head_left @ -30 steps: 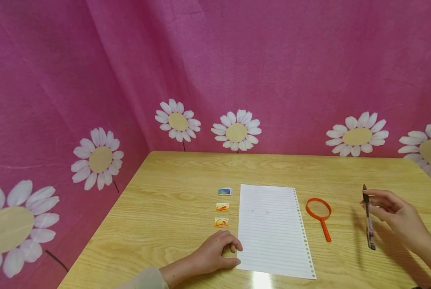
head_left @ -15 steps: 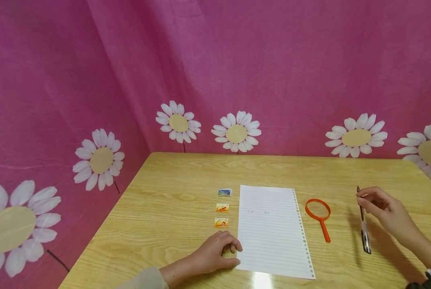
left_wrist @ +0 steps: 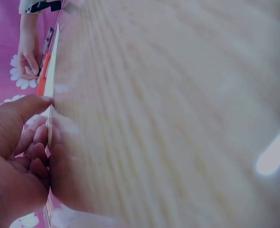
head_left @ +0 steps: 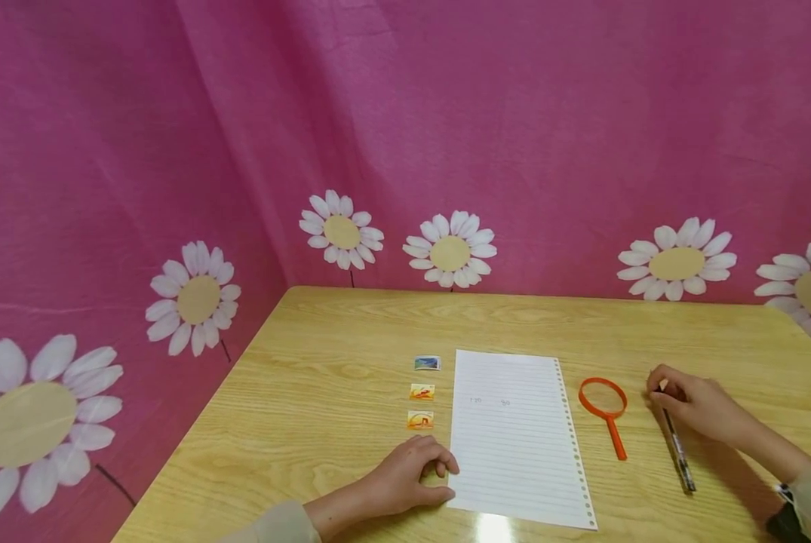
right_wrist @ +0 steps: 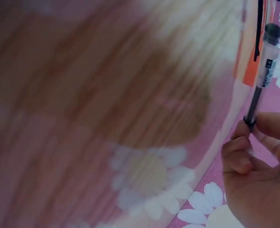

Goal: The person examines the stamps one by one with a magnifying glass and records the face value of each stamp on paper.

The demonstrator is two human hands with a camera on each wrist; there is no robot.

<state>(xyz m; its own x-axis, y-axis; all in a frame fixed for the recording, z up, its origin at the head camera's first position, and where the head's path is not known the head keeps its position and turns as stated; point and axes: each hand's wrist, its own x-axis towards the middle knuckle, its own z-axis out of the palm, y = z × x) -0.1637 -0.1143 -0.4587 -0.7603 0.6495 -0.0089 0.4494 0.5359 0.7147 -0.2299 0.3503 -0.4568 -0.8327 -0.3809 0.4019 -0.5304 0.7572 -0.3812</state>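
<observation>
My right hand (head_left: 700, 405) pinches a pen (head_left: 679, 456) by its far, dark end, low at the table's right. The pen's clear barrel slants toward me; in the right wrist view its black-ended body (right_wrist: 267, 66) rises from between thumb and fingertips. My left hand (head_left: 408, 477) rests on the table with loosely bent fingers, thumb and fingertips at the left edge of a lined sheet of paper (head_left: 517, 460). Two small pencilled numbers stand on the sheet. Left of the paper lie a blue stamp (head_left: 428, 363) and two yellow-orange stamps (head_left: 422, 392) in a column.
A red magnifying glass (head_left: 615, 439) lies between the paper and the pen, handle toward me. Everything rests on a wooden table (head_left: 310, 377). Behind it and on the left hangs a pink curtain (head_left: 548, 136) printed with white daisies.
My right hand has moved left and down with the pen, which now lies lower and closer to the table. The left hand stays at the paper's edge.
</observation>
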